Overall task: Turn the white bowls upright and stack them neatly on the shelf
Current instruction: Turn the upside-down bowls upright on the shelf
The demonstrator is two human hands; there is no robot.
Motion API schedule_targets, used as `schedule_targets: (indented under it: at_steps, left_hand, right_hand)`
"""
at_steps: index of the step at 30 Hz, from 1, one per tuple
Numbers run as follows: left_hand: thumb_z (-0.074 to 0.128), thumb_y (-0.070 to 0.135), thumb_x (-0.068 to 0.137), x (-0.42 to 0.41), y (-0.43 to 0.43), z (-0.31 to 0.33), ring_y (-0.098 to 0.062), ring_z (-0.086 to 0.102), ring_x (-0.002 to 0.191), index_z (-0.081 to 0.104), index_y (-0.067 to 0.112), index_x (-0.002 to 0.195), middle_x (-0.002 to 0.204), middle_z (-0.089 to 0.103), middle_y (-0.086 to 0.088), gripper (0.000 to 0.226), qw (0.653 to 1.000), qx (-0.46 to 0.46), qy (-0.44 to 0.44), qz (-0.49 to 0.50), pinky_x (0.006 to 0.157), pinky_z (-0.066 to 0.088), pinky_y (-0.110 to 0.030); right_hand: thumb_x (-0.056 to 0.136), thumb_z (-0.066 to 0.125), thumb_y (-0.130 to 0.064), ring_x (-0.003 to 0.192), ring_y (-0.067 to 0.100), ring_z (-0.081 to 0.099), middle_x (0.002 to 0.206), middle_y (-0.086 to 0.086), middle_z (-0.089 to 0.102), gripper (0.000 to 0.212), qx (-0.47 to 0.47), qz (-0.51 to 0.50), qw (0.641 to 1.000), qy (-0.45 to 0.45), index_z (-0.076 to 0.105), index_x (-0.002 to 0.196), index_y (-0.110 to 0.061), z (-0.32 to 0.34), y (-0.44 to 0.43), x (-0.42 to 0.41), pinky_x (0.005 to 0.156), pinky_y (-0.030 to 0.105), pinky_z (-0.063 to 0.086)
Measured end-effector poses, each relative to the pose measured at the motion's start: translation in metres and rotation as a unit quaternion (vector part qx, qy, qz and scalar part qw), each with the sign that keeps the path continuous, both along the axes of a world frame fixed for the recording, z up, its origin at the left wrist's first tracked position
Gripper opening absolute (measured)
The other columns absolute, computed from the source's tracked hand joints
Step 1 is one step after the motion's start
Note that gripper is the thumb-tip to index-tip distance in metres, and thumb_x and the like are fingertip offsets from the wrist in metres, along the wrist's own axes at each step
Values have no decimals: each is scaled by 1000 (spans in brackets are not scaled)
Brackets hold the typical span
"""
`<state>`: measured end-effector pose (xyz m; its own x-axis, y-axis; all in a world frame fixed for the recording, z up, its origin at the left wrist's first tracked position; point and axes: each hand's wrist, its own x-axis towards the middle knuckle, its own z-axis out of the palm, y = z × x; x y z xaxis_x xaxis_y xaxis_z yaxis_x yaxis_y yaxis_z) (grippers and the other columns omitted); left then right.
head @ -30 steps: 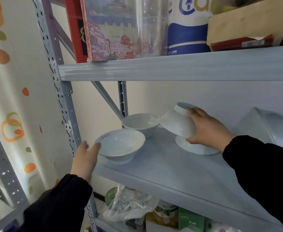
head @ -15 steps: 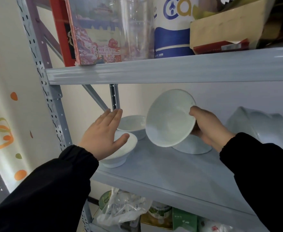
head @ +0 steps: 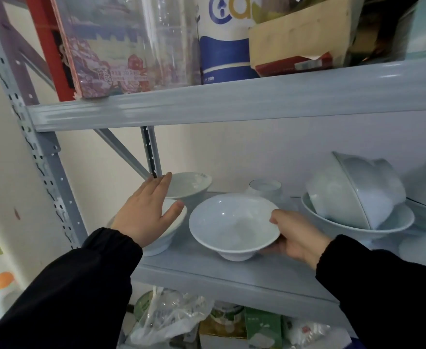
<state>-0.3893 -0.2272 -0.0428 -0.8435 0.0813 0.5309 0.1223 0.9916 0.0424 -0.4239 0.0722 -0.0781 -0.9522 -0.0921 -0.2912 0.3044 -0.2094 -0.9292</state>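
While the right hand (head: 296, 238) grips an upright white bowl (head: 233, 226) by its right rim, thumb on the rim and fingers curled under the flared side, the bowl's foot sits on or just above the grey shelf (head: 232, 270); which of the 2 cannot be told. The left hand (head: 147, 211) is spread open, palm down, fingers straight, lying over a 2nd upright bowl (head: 167, 231) at the shelf's left front, with the thumb at that bowl's rim. Just behind it, near the rear post (head: 151, 152), stands a 3rd upright bowl (head: 191, 183). An upturned bowl (head: 264, 187) shows its foot ring behind the held one. To the right, a wide upright bowl (head: 393, 221) carries another bowl tipped on its side (head: 352, 190), the mouth facing left. Both sleeves are black. On the upper shelf (head: 232, 102) stand a printed box (head: 98, 46), a clear container (head: 171, 39) and a blue and white pack (head: 225, 41). Below the bowl shelf lies a plastic bag (head: 169, 316).
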Motion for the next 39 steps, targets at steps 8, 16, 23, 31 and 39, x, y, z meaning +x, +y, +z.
schedule_targets:
  at_steps: [8,16,23,31,39]
  left_hand:
    - [10,78,85,-4,12,-11,-20,21,147,16,21,156,159,29,-2,92,999,-7,-17,-27,116,21,-33]
    - [11,75,83,-3,25,-20,-18,15,149,12,25,157,160,25,1,89,998,4,-35,-48,116,18,-31]
    - [13,74,83,-1,27,-24,-18,17,149,15,24,156,159,28,0,89,997,16,-44,-57,115,21,-31]
    - [15,75,85,-4,20,-31,-16,18,148,15,26,156,158,31,1,86,997,19,-38,-58,115,21,-30]
    - [13,76,83,4,22,-27,-13,16,148,16,28,156,159,29,1,88,997,37,-30,-67,115,17,-27]
  right_hand:
    - [97,32,3,87,39,66,94,20,68,26,6,12,1000,-6,55,94,-9,-6,3,3,62,58,59]
    - [95,31,7,85,38,68,82,17,74,32,14,19,1000,4,59,93,-8,-8,-3,-2,76,63,55]
    - [91,39,1,89,36,69,91,17,72,23,37,19,999,21,60,100,-4,-12,-8,-7,76,56,59]
    - [93,51,-18,114,28,55,130,10,53,47,603,-37,698,385,47,140,-15,49,14,-54,93,33,46]
    - [101,42,-13,105,31,59,128,14,60,34,729,131,634,224,57,129,-3,49,-1,-119,81,32,43]
